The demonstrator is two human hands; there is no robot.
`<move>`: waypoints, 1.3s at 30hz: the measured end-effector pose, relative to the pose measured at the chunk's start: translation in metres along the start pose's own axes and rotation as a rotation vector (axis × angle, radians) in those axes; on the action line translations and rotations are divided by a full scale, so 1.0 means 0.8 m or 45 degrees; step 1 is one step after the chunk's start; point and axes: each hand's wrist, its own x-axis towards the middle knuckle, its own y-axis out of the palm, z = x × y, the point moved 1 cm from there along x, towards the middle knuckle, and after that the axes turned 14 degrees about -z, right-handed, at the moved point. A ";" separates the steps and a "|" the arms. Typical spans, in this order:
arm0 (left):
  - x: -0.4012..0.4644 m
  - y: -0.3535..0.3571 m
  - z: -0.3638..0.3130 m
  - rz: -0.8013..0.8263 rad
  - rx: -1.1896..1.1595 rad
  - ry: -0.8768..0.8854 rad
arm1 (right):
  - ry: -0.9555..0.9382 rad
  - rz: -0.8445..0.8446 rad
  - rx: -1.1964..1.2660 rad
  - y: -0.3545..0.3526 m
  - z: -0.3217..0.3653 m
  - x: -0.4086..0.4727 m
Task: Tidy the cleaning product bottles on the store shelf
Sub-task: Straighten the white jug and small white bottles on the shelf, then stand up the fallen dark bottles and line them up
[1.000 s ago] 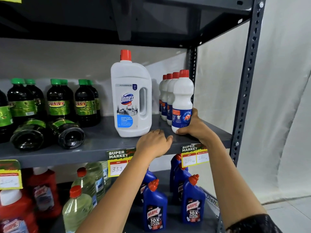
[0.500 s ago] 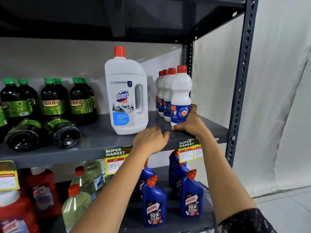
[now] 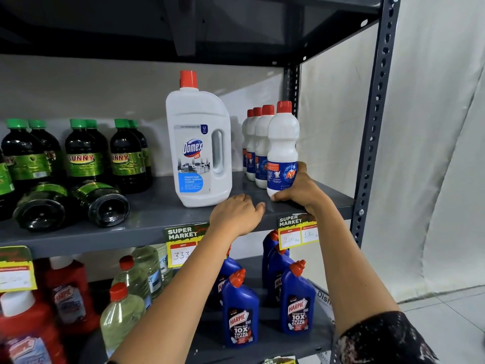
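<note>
Two hands on the grey metal shelf (image 3: 157, 219). Left hand (image 3: 236, 215): loosely curled, holding nothing, resting at the shelf's front edge. Right hand (image 3: 299, 191): wrapped around the base of the small white plastic bottle with red cap and blue label (image 3: 283, 148), at the shelf's front right. Judged light if part-filled, rigid, smooth and somewhat slippery; best gripped low on the labelled body. Behind it, three matching bottles (image 3: 258, 145) in file. Left of them, a large white handled jug with red cap (image 3: 198, 145), likely heavy.
</note>
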 end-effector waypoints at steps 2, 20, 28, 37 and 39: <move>0.000 -0.002 0.000 0.003 -0.015 0.001 | 0.023 0.001 -0.003 -0.001 0.001 -0.002; -0.171 -0.159 0.259 -0.723 -0.121 -0.305 | -0.578 0.006 -0.163 0.184 0.247 -0.163; -0.186 -0.178 0.393 -0.532 0.012 -0.543 | -0.456 0.354 -0.793 0.356 0.308 -0.160; -0.169 -0.156 0.443 0.041 0.141 -0.286 | -0.301 -0.144 -0.220 0.356 0.290 -0.157; -0.169 -0.157 0.444 0.084 0.128 -0.272 | -0.235 -0.190 0.205 0.354 0.280 -0.163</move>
